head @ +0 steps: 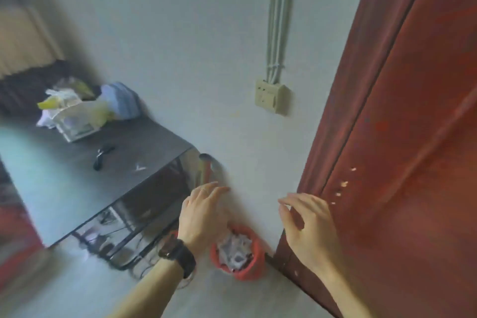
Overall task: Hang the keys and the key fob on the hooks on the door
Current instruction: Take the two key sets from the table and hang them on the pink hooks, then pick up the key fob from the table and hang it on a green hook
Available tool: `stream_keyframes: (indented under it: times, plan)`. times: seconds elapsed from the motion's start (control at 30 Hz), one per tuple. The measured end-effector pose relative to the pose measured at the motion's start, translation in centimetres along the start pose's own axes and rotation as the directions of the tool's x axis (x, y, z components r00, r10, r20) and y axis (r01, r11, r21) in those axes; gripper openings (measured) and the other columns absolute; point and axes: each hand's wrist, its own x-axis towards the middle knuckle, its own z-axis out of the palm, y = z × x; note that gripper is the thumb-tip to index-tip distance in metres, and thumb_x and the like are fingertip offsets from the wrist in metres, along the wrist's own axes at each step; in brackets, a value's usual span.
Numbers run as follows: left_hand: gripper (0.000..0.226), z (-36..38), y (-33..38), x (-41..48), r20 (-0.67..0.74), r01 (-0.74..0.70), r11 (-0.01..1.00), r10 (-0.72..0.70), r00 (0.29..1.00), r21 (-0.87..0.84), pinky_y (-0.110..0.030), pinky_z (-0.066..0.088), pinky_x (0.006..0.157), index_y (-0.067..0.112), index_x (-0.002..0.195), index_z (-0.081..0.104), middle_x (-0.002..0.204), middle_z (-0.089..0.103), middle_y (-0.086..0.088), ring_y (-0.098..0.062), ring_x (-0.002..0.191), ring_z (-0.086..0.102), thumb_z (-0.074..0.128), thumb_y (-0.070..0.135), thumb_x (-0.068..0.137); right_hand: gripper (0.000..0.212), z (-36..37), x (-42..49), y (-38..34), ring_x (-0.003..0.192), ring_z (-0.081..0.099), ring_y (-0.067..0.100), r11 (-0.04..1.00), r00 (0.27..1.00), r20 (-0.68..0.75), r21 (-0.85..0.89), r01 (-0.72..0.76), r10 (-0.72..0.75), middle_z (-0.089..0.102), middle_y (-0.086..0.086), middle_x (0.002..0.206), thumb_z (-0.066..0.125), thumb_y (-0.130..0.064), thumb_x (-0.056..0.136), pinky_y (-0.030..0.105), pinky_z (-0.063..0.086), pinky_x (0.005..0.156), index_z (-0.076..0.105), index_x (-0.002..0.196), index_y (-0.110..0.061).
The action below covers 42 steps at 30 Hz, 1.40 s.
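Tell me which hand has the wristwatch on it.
The left hand, above the red bin; a dark watch circles its wrist. The right hand, by the door, has a bare wrist.

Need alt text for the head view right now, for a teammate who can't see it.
Both hands are empty and open: the left hand hovers by the white wall, the right hand near the red door. A dark key fob lies on the dark table at left; a red wastebasket stands below.
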Motion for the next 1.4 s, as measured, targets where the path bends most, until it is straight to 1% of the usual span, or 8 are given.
stream_keyframes:
  times: [0.23, 0.37, 0.5, 0.63, 0.87, 1.1, 1.23, 1.4]
  plan:
    - [0.042, -6.1, -17.3, -6.7, -0.072, 0.363, 0.932, -0.362, 0.929, 0.0, -0.046, 0.043, 0.108, 0.033, 0.132, 0.059, 0.141, 0.059, 0.003, -0.024, 0.131, 0.05, 0.057, 0.035, 0.091, 0.022, 14.8, 0.4, -12.2, 0.112, 0.054, 0.012, 0.976, 0.918, 0.335, 0.115, 0.184, -0.212, 0.071, -0.013, 0.112, 0.058, -0.035, 0.092, 0.017, 0.036, 0.099, 0.074, 0.106, -0.029]
    - [0.041, -9.5, -27.2, -8.1, -0.102, 0.47, 0.881, -0.473, 0.875, -0.058, -0.042, 0.046, 0.104, 0.032, 0.131, 0.06, 0.138, 0.061, 0.003, -0.025, 0.124, 0.054, 0.056, 0.032, 0.09, 0.027, 23.5, 0.4, -19.8, 0.112, 0.054, 0.012, 0.956, 0.867, 0.408, 0.179, 0.232, -0.286, 0.071, -0.013, 0.111, 0.056, -0.039, 0.089, 0.026, 0.044, 0.1, 0.073, 0.108, -0.03]
    - [0.037, -12.8, -37.1, -9.1, -0.097, 0.519, 0.844, -0.533, 0.84, -0.136, -0.031, 0.042, 0.101, 0.031, 0.128, 0.061, 0.129, 0.062, 0.005, -0.021, 0.123, 0.052, 0.058, 0.027, 0.092, 0.028, 32.1, -0.1, -26.3, 0.114, 0.054, 0.011, 0.956, 0.825, 0.486, 0.193, 0.221, -0.289, 0.07, -0.017, 0.114, 0.057, -0.039, 0.089, 0.02, 0.04, 0.098, 0.071, 0.112, -0.032]
    - [0.04, -15.9, -45.4, -9.6, -0.059, 0.563, 0.812, -0.577, 0.815, -0.154, -0.031, 0.039, 0.104, 0.029, 0.133, 0.058, 0.138, 0.056, 0.006, -0.019, 0.132, 0.045, 0.056, 0.026, 0.093, 0.029, 38.7, -0.5, -31.1, 0.118, 0.049, 0.009, 0.972, 0.789, 0.571, 0.188, 0.143, -0.227, 0.066, -0.02, 0.118, 0.06, -0.036, 0.09, 0.015, 0.034, 0.095, 0.068, 0.118, -0.034]
    - [0.043, -17.7, -56.0, -4.7, 0.012, 0.615, 0.775, -0.62, 0.784, -0.147, -0.033, 0.041, 0.104, 0.028, 0.136, 0.055, 0.14, 0.055, 0.003, -0.019, 0.137, 0.041, 0.053, 0.027, 0.093, 0.03, 47.7, 3.1, -36.3, 0.118, 0.046, 0.009, 0.991, 0.766, 0.633, 0.129, 0.039, -0.113, 0.065, -0.019, 0.116, 0.06, -0.035, 0.092, 0.021, 0.036, 0.097, 0.065, 0.121, -0.033]
    - [0.045, -16.2, -65.4, 5.7, 0.121, 0.559, 0.823, -0.547, 0.828, -0.105, -0.032, 0.037, 0.111, 0.027, 0.139, 0.052, 0.146, 0.053, 0.002, -0.021, 0.137, 0.042, 0.052, 0.027, 0.094, 0.034, 59.9, 11.0, -38.2, 0.125, 0.045, 0.015, 0.995, 0.729, 0.684, 0.05, -0.083, 0.027, 0.06, -0.014, 0.128, 0.054, -0.039, 0.095, 0.025, 0.036, 0.091, 0.057, 0.129, -0.032]
    - [0.048, -15.9, -70.9, 11.3, 0.187, 0.539, 0.841, -0.523, 0.832, -0.047, -0.03, 0.032, 0.113, 0.025, 0.144, 0.048, 0.151, 0.048, 0.0, -0.021, 0.142, 0.037, 0.052, 0.027, 0.095, 0.041, 67.4, 16.4, -39.2, 0.123, 0.048, 0.019, 0.987, 0.709, 0.692, -0.034, -0.156, 0.136, 0.057, -0.009, 0.134, 0.051, -0.042, 0.095, 0.034, 0.043, 0.092, 0.049, 0.134, -0.032]
    - [0.05, -14.4, -76.6, 17.9, 0.277, 0.493, 0.87, -0.48, 0.832, 0.028, -0.032, 0.03, 0.116, 0.026, 0.145, 0.046, 0.154, 0.044, -0.003, -0.025, 0.145, 0.034, 0.051, 0.031, 0.095, 0.049, 74.7, 22.2, -39.4, 0.125, 0.049, 0.024, 0.96, 0.68, 0.68, -0.15, -0.237, 0.274, 0.053, -0.003, 0.14, 0.051, -0.042, 0.095, 0.04, 0.044, 0.093, 0.041, 0.141, -0.029]
